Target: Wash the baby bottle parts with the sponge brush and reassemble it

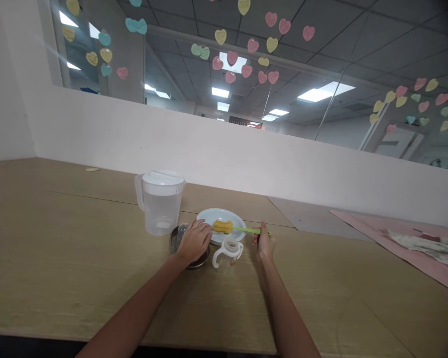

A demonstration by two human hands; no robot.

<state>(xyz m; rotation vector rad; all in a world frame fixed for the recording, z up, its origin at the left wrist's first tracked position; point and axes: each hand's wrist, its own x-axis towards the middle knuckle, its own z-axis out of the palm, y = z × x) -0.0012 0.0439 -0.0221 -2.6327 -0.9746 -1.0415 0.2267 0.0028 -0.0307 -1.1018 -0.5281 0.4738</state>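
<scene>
the brush [241, 228] has a yellow sponge head on a green handle, above a pale blue-white plate [209, 217]. the pitcher [160, 203] is frosted clear with a white lid. the table [59, 248] is light tan wood grain, with a pink mat [377, 233].

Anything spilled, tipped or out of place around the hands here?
Nothing stands out. The pitcher stands upright, the left hand rests on the metal bowl, the right hand holds the sponge brush over the plate.

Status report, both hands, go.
Left hand resting on metal bowl. Right hand gripping brush over plate. Cup between hands; jug behind.
</scene>
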